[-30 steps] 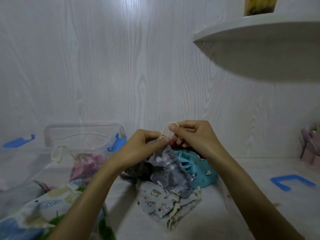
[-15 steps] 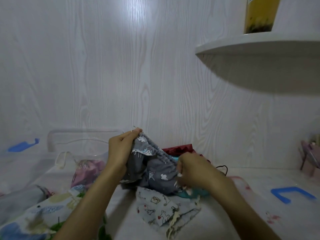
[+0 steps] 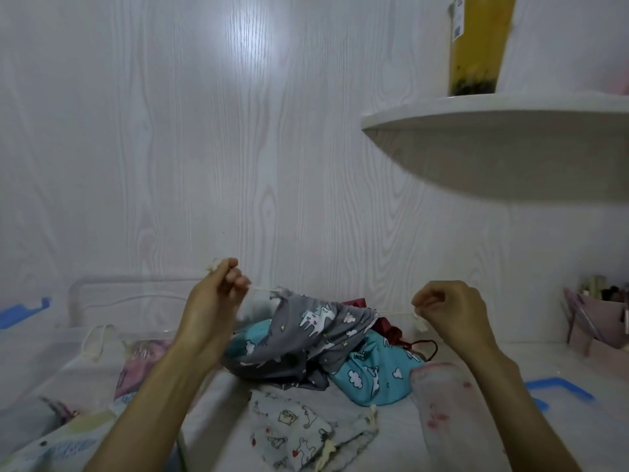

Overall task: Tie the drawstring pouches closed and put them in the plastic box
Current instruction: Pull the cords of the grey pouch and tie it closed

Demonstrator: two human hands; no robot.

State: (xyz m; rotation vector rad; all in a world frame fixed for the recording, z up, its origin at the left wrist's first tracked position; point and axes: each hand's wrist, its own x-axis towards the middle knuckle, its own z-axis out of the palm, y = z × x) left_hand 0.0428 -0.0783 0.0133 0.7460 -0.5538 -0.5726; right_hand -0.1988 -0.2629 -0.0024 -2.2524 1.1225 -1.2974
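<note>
A grey pouch [image 3: 316, 332] printed with white unicorns hangs between my hands above the table. My left hand [image 3: 214, 301] pinches the white drawstring [image 3: 262, 288] at its left end. My right hand [image 3: 449, 311] grips the other cord end on the right, and both cords are stretched taut. The pouch mouth is gathered. Under it lie a turquoise cloud-print pouch [image 3: 371, 369], a dark red pouch [image 3: 391, 332] and a pale grey cartoon-print pouch [image 3: 306, 434]. The clear plastic box [image 3: 102, 291] stands at the left and holds pouches, one of them pink [image 3: 136, 362].
A white pouch with red marks [image 3: 442, 403] lies at the right front. The clear lid with blue clips [image 3: 558, 393] rests on the right. A pink holder [image 3: 599, 321] stands at the far right. A white shelf [image 3: 503, 141] with a yellow drink juts out overhead.
My hands went from working together at the cord, to holding the grey pouch's fabric, to pulling apart with a cord end in each. The pouch mouth is now cinched.
</note>
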